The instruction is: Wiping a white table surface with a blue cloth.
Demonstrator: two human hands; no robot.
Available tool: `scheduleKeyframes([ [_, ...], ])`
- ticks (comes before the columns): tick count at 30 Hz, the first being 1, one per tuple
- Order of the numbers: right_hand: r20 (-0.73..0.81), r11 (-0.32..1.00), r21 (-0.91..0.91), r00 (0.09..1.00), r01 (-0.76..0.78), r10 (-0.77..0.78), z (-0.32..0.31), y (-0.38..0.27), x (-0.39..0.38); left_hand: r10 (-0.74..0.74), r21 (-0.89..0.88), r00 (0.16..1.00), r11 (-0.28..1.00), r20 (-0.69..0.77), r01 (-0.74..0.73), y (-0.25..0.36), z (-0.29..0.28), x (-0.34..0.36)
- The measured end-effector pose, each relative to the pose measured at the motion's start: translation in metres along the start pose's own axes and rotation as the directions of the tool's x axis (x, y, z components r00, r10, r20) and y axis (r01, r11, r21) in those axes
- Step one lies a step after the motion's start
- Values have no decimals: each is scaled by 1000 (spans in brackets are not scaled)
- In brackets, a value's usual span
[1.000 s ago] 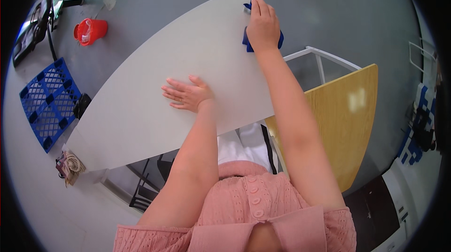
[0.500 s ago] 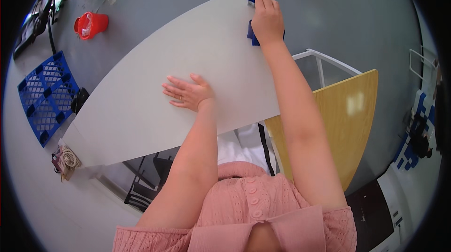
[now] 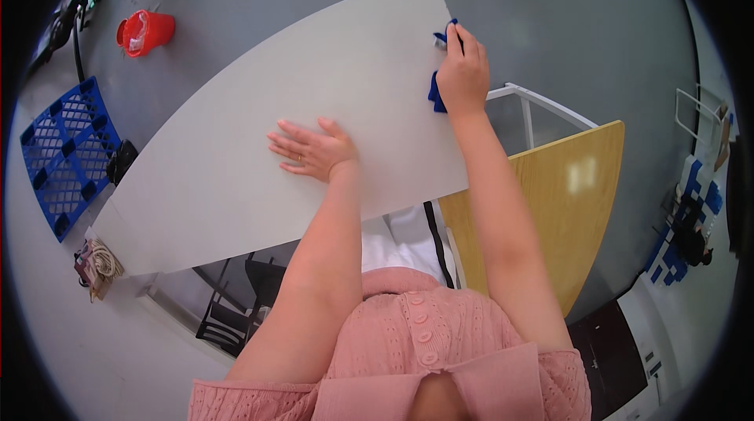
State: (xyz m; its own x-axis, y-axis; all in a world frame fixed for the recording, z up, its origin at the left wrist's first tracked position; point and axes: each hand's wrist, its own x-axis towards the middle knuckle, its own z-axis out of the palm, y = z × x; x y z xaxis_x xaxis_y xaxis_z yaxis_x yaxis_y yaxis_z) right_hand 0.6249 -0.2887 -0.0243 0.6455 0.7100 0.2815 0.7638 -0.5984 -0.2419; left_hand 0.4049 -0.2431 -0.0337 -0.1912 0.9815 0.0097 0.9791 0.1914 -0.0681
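Note:
A white table (image 3: 314, 67) stretches out before me, its far right corner pointing away. My left hand (image 3: 316, 151) lies flat on its middle, fingers spread, a ring on one finger. At the table's right edge my right hand (image 3: 465, 71) presses a dark blue cloth (image 3: 437, 93) against the surface. Bits of the cloth stick out past the fingertips and to the left of the palm; the rest is hidden under the hand.
A wood-topped table (image 3: 561, 193) with a white metal frame (image 3: 542, 103) stands to the right. Leftward on the floor are a red bucket (image 3: 149, 33) and a blue plastic pallet (image 3: 71, 154). A coil of cord (image 3: 102, 260) sits by the table's left end, and a black chair (image 3: 228, 323) is below.
My right hand has slid the cloth toward me along the table's right edge, away from the far corner. My left hand has stayed in place on the table.

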Motion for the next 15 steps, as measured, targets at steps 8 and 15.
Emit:
scheduleKeyframes([
  [8,48,910,343,971,-234,232,-17,7,-17,1,9,1000,1000,-12,0,-2,0,5],
  [15,320,538,628,816,-563,481,-9,27,0,6,-20,1000,1000,23,-6,1,-1,3],
])
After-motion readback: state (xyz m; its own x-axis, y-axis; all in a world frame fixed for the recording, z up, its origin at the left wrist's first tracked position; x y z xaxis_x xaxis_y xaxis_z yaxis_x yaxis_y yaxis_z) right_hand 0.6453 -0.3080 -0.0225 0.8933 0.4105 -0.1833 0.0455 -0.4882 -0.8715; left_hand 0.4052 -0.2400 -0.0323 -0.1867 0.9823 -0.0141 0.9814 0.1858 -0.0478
